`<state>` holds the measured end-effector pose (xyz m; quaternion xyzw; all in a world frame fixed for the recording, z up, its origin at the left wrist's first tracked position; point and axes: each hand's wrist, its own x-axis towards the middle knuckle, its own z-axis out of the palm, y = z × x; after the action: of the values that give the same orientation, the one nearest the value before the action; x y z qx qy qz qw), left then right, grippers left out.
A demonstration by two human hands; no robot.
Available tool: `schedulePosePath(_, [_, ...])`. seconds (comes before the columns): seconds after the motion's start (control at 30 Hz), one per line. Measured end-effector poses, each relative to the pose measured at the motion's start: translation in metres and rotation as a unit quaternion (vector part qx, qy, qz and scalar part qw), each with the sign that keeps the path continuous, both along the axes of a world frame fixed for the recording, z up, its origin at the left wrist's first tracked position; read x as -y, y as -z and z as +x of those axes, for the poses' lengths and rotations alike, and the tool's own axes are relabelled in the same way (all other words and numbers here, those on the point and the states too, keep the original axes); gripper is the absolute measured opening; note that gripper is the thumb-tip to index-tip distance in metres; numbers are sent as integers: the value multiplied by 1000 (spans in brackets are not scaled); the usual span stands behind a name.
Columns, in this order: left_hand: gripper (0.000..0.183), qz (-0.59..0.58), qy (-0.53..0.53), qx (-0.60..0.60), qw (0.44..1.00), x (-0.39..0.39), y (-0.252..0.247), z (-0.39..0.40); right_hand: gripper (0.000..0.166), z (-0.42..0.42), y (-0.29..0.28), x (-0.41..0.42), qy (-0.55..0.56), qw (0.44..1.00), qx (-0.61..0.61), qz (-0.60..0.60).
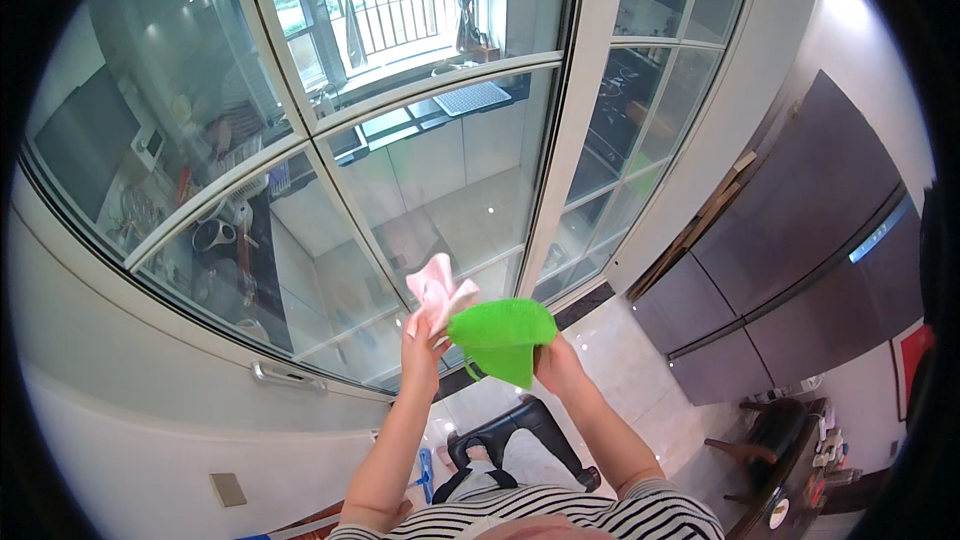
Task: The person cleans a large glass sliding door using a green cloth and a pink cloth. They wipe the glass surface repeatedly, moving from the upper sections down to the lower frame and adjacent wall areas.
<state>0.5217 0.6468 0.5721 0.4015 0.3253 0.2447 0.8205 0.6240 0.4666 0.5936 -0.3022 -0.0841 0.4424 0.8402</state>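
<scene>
My left hand (421,360) grips a crumpled pink cloth (436,294), which sticks up above the fingers. A bright green cloth (501,337) spreads between my hands. Its right side is held by my right hand (557,366), whose fingers are partly hidden behind the fabric. The green cloth's left edge touches the pink one near my left fingertips, and a thin green loop hangs from its lower left. Both hands are raised in front of a glass-paned sliding door (442,187) with white frames.
A black padded seat (551,427) is below me, beside my legs. A blue-handled tool (426,474) stands at lower left. On the right are a dark refrigerator (780,270), a wooden chair (772,439) and a table with small items. Behind the glass lies a kitchen counter (405,120).
</scene>
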Motion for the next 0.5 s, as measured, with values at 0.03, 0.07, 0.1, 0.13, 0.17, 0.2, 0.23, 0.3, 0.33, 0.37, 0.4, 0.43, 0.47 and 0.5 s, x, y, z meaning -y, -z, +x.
schedulePosePath(0.03, [34, 23, -2, -32, 999, 5, -3, -5, 31, 7, -2, -2, 16, 999, 26, -8])
schedulePosePath(0.07, [34, 64, -7, -56, 996, 6, -1, -11, 31, 14, -14, -2, 51, 997, 56, -15])
schedulePosePath(0.1, [34, 104, -14, -82, 991, 7, 3, -17, 31, 25, -28, -4, 83, 993, 85, -22])
schedulePosePath(0.13, [34, 145, -22, -107, 983, 7, 4, -21, 31, 40, -39, -8, 128, 984, 121, -11])
schedulePosePath(0.17, [30, 137, -18, -78, 987, 9, -4, -27, 30, 52, -62, -10, 157, 975, 157, 0])
schedulePosePath(0.2, [29, 149, -32, -65, 986, 9, -3, -28, 29, 71, -78, -13, 190, 959, 210, 15])
schedulePosePath(0.23, [28, 161, -49, -55, 984, 8, 2, -30, 28, 91, -92, -16, 219, 940, 261, 30])
schedulePosePath(0.3, [26, 183, -59, -27, 981, 7, 0, -27, 26, 142, -125, -18, 283, 897, 339, 31])
schedulePosePath(0.33, [25, 194, -61, -19, 979, 3, -2, -28, 25, 159, -153, -22, 296, 885, 359, 27])
schedulePosePath(0.37, [25, 205, -62, -9, 977, 3, -5, -27, 25, 177, -187, -30, 329, 852, 406, 24])
schedulePosePath(0.4, [25, 178, -73, 26, 981, 4, -11, -25, 22, 196, -215, -41, 348, 826, 439, 64])
schedulePosePath(0.43, [25, 152, -86, 62, 983, 6, -21, -23, 20, 214, -246, -52, 357, 804, 469, 78])
schedulePosePath(0.47, [25, 125, -98, 99, 982, 7, -27, -20, 19, 234, -274, -66, 365, 781, 495, 110])
schedulePosePath(0.5, [25, 128, -124, 101, 979, 5, -27, -21, 29, 256, -303, -79, 366, 755, 533, 113])
